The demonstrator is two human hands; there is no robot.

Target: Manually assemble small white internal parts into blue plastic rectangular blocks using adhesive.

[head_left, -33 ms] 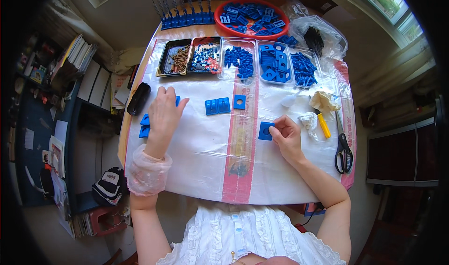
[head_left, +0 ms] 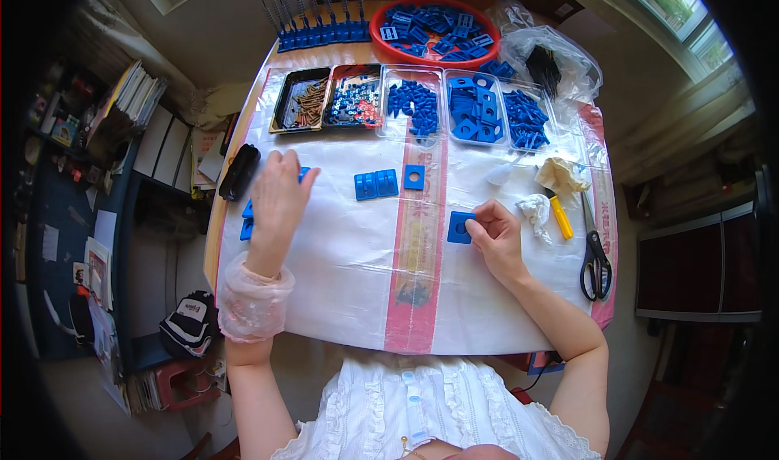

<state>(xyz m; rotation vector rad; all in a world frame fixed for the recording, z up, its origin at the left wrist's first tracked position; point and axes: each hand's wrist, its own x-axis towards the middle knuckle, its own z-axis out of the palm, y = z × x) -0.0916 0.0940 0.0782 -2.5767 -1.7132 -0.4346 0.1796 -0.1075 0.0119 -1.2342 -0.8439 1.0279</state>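
My right hand (head_left: pixel 497 234) pinches a flat blue square plate (head_left: pixel 456 231) with a round feature, held at its right edge over the covered table. Near the table's left side my left hand (head_left: pixel 280 196) is back upward, its thumb apart from the fingers, whose tips are hidden. Between thumb and fingers shows part of a blue piece (head_left: pixel 303 174); whether the hand touches it I cannot tell. More blue pieces (head_left: pixel 247 229) show beside that wrist. Between the hands lie a group of blue ridged pieces (head_left: pixel 376 184) and a blue square plate with a round hole (head_left: pixel 414 186).
Trays of screws (head_left: pixel 309 101), small mixed parts (head_left: pixel 355 95) and blue parts (head_left: pixel 475 111) line the far side. Behind them are a red basin (head_left: pixel 380 44) and a rack of springs (head_left: pixel 324 36). A black case (head_left: pixel 240 172), yellow-handled tool (head_left: pixel 561 219) and scissors (head_left: pixel 596 269) lie at the sides.
My left hand has shifted slightly to the left. My right hand keeps its grip on the blue plate in the same place.
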